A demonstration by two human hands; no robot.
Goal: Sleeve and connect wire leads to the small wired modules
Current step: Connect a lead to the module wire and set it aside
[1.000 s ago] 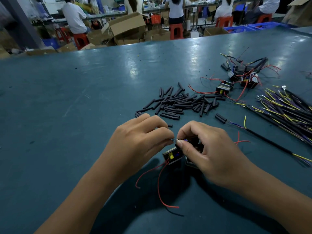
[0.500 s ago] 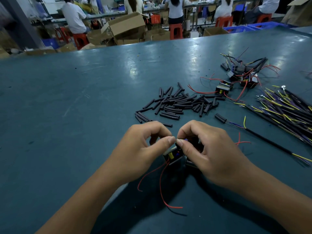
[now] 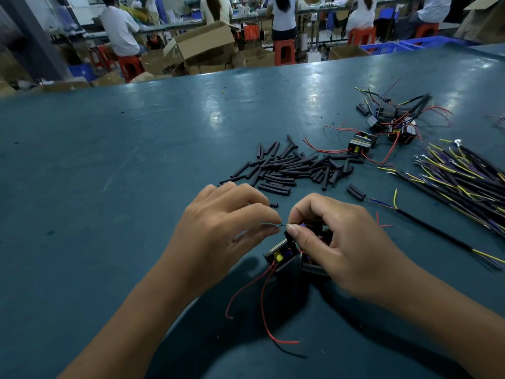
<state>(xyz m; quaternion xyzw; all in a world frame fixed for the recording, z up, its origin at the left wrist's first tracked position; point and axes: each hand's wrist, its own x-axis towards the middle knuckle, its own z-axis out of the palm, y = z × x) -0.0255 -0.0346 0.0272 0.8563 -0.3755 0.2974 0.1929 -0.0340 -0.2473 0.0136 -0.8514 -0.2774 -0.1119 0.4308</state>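
- Left hand (image 3: 218, 231) pinches a thin lead (image 3: 269, 225); right hand (image 3: 338, 242) grips the module (image 3: 281, 255); both grips clenched.
- The fine lead could slip or kink, because the pinch is small.

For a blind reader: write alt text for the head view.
Two hands pinch a thin wire between them above a small module on a teal table: left hand, right hand. Black sleeves lie beyond, wire bundles at right.

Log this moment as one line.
left hand: pinches thin wire | right hand: holds module | sleeves: piled behind
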